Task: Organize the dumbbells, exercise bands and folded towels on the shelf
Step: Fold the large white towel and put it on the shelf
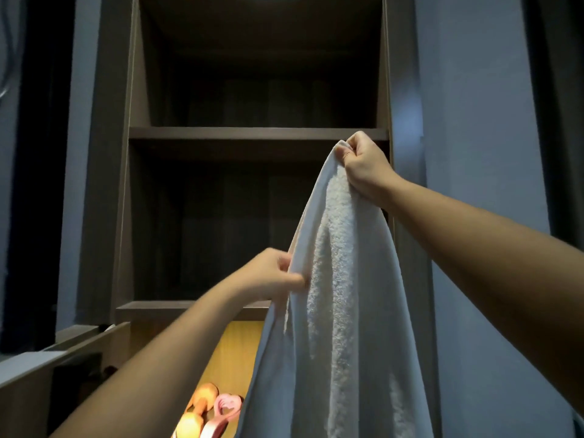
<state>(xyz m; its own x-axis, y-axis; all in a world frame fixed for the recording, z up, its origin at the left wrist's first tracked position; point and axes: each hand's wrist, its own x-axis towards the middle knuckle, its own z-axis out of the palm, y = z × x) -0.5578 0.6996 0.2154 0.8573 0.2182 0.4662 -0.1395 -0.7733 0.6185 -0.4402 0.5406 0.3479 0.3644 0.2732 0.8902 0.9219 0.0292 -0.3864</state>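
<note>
So I've got the white towel (335, 279) hanging lengthwise in front of the shelf (257, 133), my right hand (363, 167) pinching its top corner up high and my left hand (273, 273) pinching the edge lower down, so it still needs folding.

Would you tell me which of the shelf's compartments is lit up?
The lowest compartment, partly behind the hanging towel: its back wall glows warm yellow, whereas the middle compartment and top compartment are dark.
</note>
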